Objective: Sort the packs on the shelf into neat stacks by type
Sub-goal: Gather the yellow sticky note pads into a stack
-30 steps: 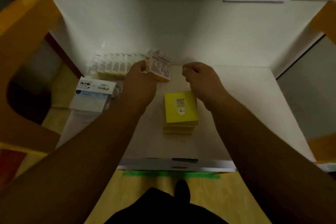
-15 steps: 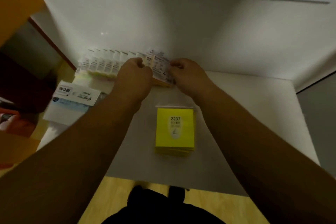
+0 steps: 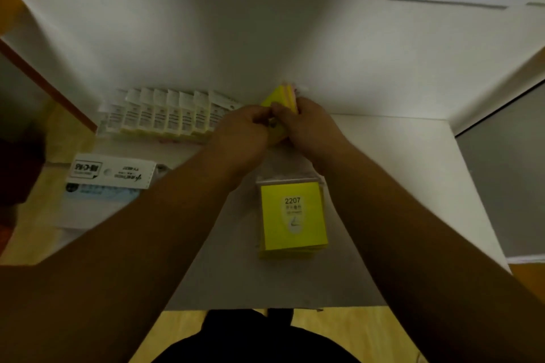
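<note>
In the head view both forearms reach forward over a white shelf (image 3: 398,186) and meet near its back wall (image 3: 265,38). The left grip (image 3: 241,130) and the right grip (image 3: 306,124) are both closed, fingers curled, round one yellow pack (image 3: 277,100), knuckles almost touching. The pack stands tilted between them, and a pale pink edge shows at its upper right. Whether its lower edge rests on the shelf cannot be told, since the fingers cover it. Nearer the person, just in front of the right grip, a stack of yellow packs (image 3: 293,218) lies flat on the shelf, the top one printed "2207", its edges roughly squared. To the left of the hands, a row of white-labelled packs (image 3: 165,115) runs along the back wall, each overlapping the next. Nearer and further left, at the shelf's left edge, lies a white pack with a black label (image 3: 110,172), sitting on a pale blue pack (image 3: 100,194); the left forearm crosses in front of both. Below the shelf's front edge, yellow wooden floor (image 3: 182,333) shows.
</note>
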{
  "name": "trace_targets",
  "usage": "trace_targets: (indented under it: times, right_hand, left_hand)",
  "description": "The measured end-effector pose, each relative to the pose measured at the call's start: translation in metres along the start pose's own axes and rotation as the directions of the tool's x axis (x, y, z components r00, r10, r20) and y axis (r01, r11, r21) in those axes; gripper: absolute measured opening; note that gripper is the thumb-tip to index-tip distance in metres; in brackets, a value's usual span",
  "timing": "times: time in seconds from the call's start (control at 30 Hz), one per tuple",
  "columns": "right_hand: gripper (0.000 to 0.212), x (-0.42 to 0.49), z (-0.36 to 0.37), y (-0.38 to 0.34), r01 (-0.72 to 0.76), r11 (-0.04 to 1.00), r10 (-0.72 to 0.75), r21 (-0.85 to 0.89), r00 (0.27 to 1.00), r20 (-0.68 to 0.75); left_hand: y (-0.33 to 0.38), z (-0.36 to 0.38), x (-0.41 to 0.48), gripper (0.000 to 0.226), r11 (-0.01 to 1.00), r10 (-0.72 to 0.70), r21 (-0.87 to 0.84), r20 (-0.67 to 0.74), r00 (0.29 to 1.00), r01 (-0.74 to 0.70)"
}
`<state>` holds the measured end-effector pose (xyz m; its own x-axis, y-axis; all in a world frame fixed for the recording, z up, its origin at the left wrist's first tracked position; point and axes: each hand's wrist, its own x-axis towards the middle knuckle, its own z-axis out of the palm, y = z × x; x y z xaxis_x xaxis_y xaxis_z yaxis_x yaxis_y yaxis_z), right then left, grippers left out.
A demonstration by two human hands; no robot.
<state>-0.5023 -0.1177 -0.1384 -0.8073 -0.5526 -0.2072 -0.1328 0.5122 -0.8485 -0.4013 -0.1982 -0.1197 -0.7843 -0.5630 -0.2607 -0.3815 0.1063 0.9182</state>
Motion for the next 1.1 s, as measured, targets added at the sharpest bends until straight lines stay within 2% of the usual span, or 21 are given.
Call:
trace_targets:
  times: [0.13, 0.27, 0.37, 0.47, 0.6, 0.8, 0.93, 1.1]
  right_hand:
    - [0.031, 0.0, -0.007, 0.005, 0.033, 0.999, -0.033, -0.015, 0.997, -0.063]
    - [0.015, -0.007, -0.019, 0.001, 0.032, 0.979, -0.006, 0.204, 0.992, -0.127]
    - [0.017, -0.012, -0.025, -0.008, 0.032, 0.935, 0.006, 0.354, 0.995, -0.104]
    - [0.026, -0.015, -0.028, -0.013, 0.023, 0.911, 0.005, 0.412, 0.998, -0.066]
    - [0.033, -0.019, -0.031, -0.014, 0.045, 0.915, -0.04, 0.4, 0.999, -0.022]
    - [0.032, -0.025, -0.029, -0.009, 0.199, 0.948, -0.195, 0.247, 0.98, -0.039]
    - [0.025, -0.038, -0.031, -0.007, 0.225, 0.949, -0.224, 0.223, 0.974, -0.029]
    - [0.024, -0.066, -0.048, -0.006, 0.246, 0.949, -0.232, 0.199, 0.968, -0.092]
  left_hand:
    - [-0.003, 0.005, 0.001, 0.044, 1.0, -0.018, 0.014, -0.074, 0.997, 0.019]
    - [-0.003, 0.005, 0.003, 0.045, 0.998, -0.02, 0.047, -0.168, 0.986, 0.029]
    - [0.002, 0.004, 0.004, 0.04, 0.999, -0.004, 0.033, -0.193, 0.981, 0.01]
    - [0.011, 0.005, -0.001, 0.033, 0.998, 0.037, -0.038, -0.193, 0.98, -0.045]
    - [0.018, 0.007, -0.009, 0.03, 0.994, 0.032, -0.094, -0.256, 0.966, -0.058]
    - [0.013, 0.01, -0.027, 0.027, 0.992, 0.032, -0.102, -0.343, 0.939, -0.071]
    - [0.011, 0.012, -0.042, 0.021, 0.985, 0.038, -0.142, -0.394, 0.918, -0.102]
    - [0.018, 0.02, -0.063, 0.021, 0.966, 0.08, -0.193, -0.415, 0.906, -0.173]
